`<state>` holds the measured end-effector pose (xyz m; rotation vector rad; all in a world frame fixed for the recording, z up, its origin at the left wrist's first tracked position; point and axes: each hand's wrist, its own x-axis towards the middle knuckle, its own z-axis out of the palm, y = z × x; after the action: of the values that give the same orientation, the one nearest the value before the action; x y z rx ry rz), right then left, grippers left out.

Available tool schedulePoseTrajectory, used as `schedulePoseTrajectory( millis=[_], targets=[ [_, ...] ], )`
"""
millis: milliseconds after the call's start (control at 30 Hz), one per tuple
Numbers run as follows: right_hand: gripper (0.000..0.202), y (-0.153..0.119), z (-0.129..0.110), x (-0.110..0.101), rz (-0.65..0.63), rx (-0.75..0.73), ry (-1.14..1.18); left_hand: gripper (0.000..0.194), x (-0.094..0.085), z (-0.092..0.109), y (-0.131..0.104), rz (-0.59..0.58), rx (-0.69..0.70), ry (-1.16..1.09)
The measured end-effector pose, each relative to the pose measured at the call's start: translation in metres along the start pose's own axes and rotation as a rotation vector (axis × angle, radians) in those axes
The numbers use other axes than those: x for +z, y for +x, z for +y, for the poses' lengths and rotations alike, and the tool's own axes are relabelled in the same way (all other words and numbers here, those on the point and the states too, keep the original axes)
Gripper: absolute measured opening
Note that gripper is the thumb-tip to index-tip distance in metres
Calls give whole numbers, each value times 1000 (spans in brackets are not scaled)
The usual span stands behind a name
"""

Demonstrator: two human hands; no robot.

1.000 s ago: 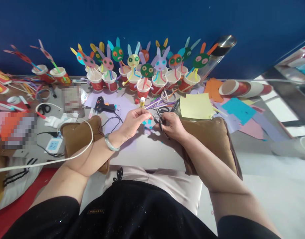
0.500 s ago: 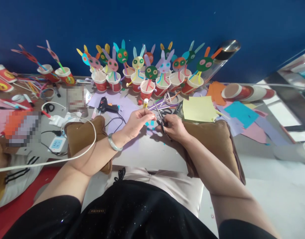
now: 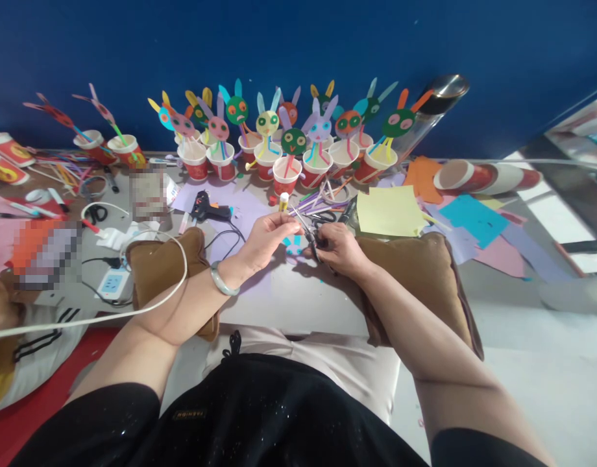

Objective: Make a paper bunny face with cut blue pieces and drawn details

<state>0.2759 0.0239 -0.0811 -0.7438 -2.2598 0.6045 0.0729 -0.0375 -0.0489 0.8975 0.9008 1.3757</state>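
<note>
My right hand [image 3: 341, 248] is wrapped round the dark handles of a pair of scissors [image 3: 308, 232], whose metal blades point away and to the left. My left hand [image 3: 272, 239] is pinched just left of the blades; what sits between its fingertips is too small to make out. Under and between the hands lies a small blue and purple paper piece [image 3: 293, 247], partly hidden. A glue stick [image 3: 283, 202] with a yellow body and white cap stands just beyond my left fingers. A second pair of scissors [image 3: 324, 217] lies behind my right hand.
Paper cups [image 3: 286, 174] with paper rabbits line the back by the blue wall. A black glue gun [image 3: 206, 209] and a white power strip [image 3: 114, 285] lie left. Brown cushions [image 3: 415, 279] flank my forearms. Yellow paper [image 3: 389, 213] lies right; a person's striped clothing [image 3: 45, 344] shows left.
The scissors' blades have swung slightly left, towards my left fingertips. My left hand stays pinched in nearly the same place. The whole view has shifted a little.
</note>
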Motion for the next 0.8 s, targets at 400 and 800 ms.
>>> schedulePoseTrajectory(
  millis=[400, 800],
  targets=[
    [51, 0, 3, -2, 54, 19, -30, 18, -1, -2, 0, -1, 6, 10],
    [55, -1, 2, -2, 85, 94, 3, 20, 1, 3, 0, 25, -12, 25]
  ],
)
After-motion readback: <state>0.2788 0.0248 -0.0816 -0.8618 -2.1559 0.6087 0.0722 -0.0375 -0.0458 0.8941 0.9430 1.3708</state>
